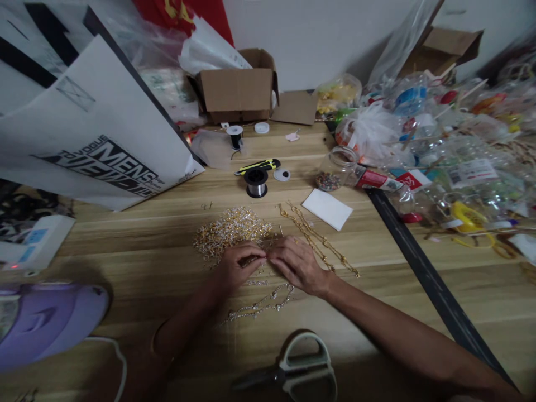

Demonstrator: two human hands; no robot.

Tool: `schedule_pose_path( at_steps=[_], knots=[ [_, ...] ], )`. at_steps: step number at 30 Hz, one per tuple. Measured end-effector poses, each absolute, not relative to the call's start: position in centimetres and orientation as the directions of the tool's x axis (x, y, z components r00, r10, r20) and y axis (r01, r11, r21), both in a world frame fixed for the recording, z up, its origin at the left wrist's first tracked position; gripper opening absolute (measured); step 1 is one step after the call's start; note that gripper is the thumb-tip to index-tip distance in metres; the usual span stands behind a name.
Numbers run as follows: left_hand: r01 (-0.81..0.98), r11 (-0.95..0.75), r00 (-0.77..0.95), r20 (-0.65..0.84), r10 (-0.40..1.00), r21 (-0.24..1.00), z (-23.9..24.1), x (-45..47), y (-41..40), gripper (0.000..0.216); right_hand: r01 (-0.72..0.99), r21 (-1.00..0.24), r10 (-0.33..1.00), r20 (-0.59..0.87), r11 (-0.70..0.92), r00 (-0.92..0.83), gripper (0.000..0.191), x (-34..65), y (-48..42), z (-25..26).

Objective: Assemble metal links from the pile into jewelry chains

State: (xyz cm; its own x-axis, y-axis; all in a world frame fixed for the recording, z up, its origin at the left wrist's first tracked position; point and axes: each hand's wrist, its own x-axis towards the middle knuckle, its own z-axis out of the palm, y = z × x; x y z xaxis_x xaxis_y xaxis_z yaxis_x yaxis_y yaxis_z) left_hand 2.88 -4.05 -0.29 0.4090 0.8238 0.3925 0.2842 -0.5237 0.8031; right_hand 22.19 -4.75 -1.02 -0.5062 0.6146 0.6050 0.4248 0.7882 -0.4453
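My left hand point(239, 264) and my right hand point(296, 264) meet over the wooden table, fingertips pinched close together. Whatever lies between them is too small to make out. Right behind my left hand is a heap of small gold and silver jewellery pieces point(234, 228). Beyond my right hand, gold chains point(312, 241) lie stretched out on the wood. Nearer to me than both hands rests a silver chain point(262, 306) with clear stones, laid in a loop.
Scissors point(305, 365) lie at the front. Behind the heap are a wire spool point(256, 183), a utility knife point(257, 166), a white card point(327, 209) and a jar of beads point(335, 170). A paper bag point(96, 134) stands left; plastic bottles point(469, 167) crowd the right.
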Motion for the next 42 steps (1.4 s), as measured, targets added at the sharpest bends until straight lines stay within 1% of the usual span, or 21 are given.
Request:
schedule_pose_path(
  at_steps=[7, 11, 17, 22, 26, 31, 35, 42],
  knots=[
    [0.258, -0.601, 0.477, 0.442, 0.760, 0.756, -0.73, 2.92, -3.74, 0.007, 0.342, -0.439, 0.554, 0.603, 0.831, -0.573, 0.012, 22.17, -4.73, -0.73],
    [0.246, -0.603, 0.513, 0.426, 0.745, 0.759, -0.71, 2.86, -3.60, 0.008, 0.341, -0.439, 0.554, 0.600, 0.831, -0.577, 0.013, 22.11, -4.66, -0.71],
    [0.317, -0.457, 0.502, 0.262, 0.824, 0.831, -0.20, 2.84, -3.94, 0.009, 0.375, -0.444, 0.580, 0.597, 0.814, -0.553, 0.014, 22.19, -4.61, -0.81],
    [0.335, -0.280, 0.482, 0.092, 0.872, 0.900, 0.21, 2.79, -3.97, 0.012, 0.401, -0.421, 0.581, 0.599, 0.814, -0.551, 0.012, 22.24, -4.64, -0.82],
    [0.336, -0.141, 0.400, -0.006, 0.917, 0.931, 0.13, 2.78, -3.96, 0.014, 0.418, -0.439, 0.606, 0.605, 0.795, -0.517, 0.011, 22.18, -4.66, -0.93],
    [0.316, -0.059, 0.305, -0.042, 0.952, 0.947, 0.21, 2.92, -4.09, 0.015, 0.428, -0.458, 0.625, 0.618, 0.779, -0.478, 0.008, 22.22, -4.67, -1.11],
    [0.301, -0.020, 0.270, -0.065, 0.961, 0.953, 0.16, 2.89, -4.09, 0.015, 0.414, -0.486, 0.638, 0.606, 0.769, -0.475, 0.008, 22.28, -4.66, -1.13],
    [0.310, -0.072, 0.265, -0.014, 0.964, 0.948, -0.20, 2.90, -4.13, 0.011, 0.407, -0.492, 0.639, 0.608, 0.769, -0.472, 0.008, 22.19, -4.68, -0.93]
  ],
)
